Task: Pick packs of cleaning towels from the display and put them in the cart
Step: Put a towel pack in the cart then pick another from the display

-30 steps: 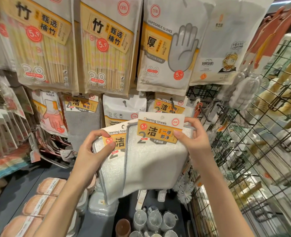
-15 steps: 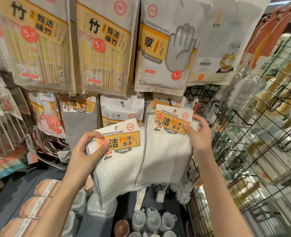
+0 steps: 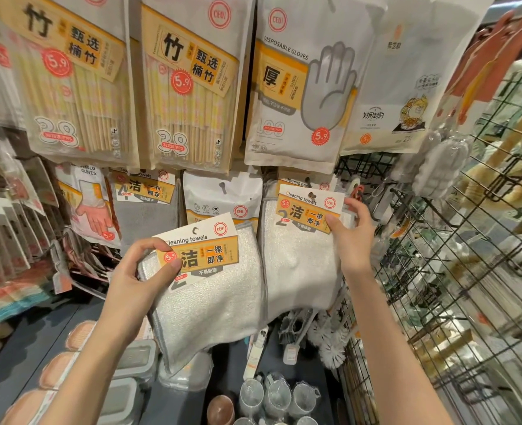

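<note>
1. Nearest the camera, two bare forearms reach up and forward from the bottom edge toward a hanging shop display.
2. The left hand [image 3: 137,280] pinches a pack of cleaning towels [image 3: 210,289]: the thumb lies on the left end of its yellow header card, by the red price dot, and the fingers curl behind the white cloth. This left pack is tilted, its lower corner hanging down toward the shelf.
3. The right hand [image 3: 353,240] grips a second pack of cleaning towels [image 3: 299,256] at its right edge, thumb pressed on the right end of the header card, fingers wrapped behind. This pack hangs roughly upright, and its left, grey-trimmed edge meets the right edge of the left pack.
4. Below the packs, on a dark shelf [image 3: 23,348], stand lidded containers [image 3: 131,378], a cluster of clear cups [image 3: 276,397] and white bottle brushes [image 3: 327,342].
5. Just behind the right pack another towel header card [image 3: 296,180] shows on the display, with a white pouch [image 3: 223,194] beside it.
6. Farther up hang two chopstick packs [image 3: 189,87], a disposable-gloves bag [image 3: 302,87] and a white bag with a cartoon print [image 3: 407,87].
7. A black wire rack [image 3: 468,271] fills the right side; I cannot tell whether it is a cart.
</note>
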The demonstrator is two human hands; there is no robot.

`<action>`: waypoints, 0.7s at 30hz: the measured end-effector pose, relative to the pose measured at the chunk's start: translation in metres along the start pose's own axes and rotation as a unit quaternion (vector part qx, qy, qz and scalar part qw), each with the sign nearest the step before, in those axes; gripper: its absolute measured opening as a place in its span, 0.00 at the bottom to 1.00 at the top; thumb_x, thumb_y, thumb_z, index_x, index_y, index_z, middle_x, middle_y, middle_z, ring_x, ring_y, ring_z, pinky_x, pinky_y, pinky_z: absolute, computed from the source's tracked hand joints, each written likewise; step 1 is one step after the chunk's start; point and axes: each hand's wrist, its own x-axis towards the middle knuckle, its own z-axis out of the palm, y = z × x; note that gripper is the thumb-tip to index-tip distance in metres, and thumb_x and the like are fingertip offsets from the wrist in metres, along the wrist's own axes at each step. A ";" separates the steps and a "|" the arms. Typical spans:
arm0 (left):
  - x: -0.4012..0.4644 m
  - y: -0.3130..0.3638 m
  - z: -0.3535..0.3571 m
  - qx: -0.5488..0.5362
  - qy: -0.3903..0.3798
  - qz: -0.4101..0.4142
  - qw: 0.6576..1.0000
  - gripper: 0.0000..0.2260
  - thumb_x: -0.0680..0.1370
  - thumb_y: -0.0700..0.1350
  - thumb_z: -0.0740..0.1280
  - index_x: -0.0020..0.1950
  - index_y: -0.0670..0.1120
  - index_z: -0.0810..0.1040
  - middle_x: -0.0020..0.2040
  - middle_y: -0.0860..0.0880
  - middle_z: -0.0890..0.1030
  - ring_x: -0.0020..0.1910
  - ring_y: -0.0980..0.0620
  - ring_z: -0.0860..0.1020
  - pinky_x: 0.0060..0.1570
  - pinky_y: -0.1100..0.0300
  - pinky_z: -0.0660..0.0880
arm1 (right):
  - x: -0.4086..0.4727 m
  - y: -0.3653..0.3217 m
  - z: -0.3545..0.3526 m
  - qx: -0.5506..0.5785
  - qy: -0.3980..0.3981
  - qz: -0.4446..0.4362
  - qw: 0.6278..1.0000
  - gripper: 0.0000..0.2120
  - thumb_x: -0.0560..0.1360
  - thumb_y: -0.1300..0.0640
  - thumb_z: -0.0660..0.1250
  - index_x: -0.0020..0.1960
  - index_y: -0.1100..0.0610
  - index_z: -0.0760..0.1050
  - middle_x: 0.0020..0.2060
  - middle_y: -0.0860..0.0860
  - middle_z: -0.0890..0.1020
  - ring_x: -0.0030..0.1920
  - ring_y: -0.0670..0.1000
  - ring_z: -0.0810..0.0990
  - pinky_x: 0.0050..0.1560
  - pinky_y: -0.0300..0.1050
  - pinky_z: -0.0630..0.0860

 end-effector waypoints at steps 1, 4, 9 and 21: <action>0.000 0.001 0.000 -0.001 0.000 0.000 1.000 0.09 0.73 0.39 0.71 0.43 0.52 0.76 0.51 0.52 0.82 0.53 0.44 0.80 0.52 0.46 0.74 | 0.000 -0.001 0.001 -0.005 0.005 -0.012 1.000 0.20 0.71 0.66 0.70 0.60 0.54 0.72 0.56 0.48 0.76 0.58 0.46 0.73 0.53 0.29 0.72; -0.001 0.002 0.001 -0.007 0.003 0.001 1.000 0.10 0.73 0.37 0.71 0.42 0.52 0.76 0.49 0.54 0.83 0.51 0.46 0.80 0.51 0.48 0.74 | 0.002 -0.002 0.006 -0.009 0.014 -0.026 1.000 0.20 0.72 0.66 0.69 0.60 0.53 0.71 0.53 0.43 0.75 0.56 0.43 0.73 0.49 0.26 0.71; -0.001 0.004 0.002 -0.013 0.000 0.000 1.000 0.11 0.72 0.38 0.71 0.41 0.55 0.77 0.51 0.49 0.82 0.52 0.44 0.79 0.53 0.46 0.73 | 0.005 0.002 0.014 -0.036 0.023 -0.045 0.998 0.19 0.74 0.64 0.67 0.63 0.54 0.70 0.58 0.47 0.74 0.59 0.44 0.72 0.53 0.28 0.66; 0.000 0.007 0.004 0.000 0.000 -0.003 1.000 0.09 0.71 0.40 0.72 0.42 0.54 0.77 0.49 0.56 0.83 0.54 0.44 0.80 0.55 0.40 0.75 | 0.033 0.014 0.028 -0.074 0.036 -0.055 0.995 0.19 0.73 0.63 0.67 0.63 0.56 0.71 0.60 0.52 0.73 0.58 0.42 0.69 0.57 0.30 0.64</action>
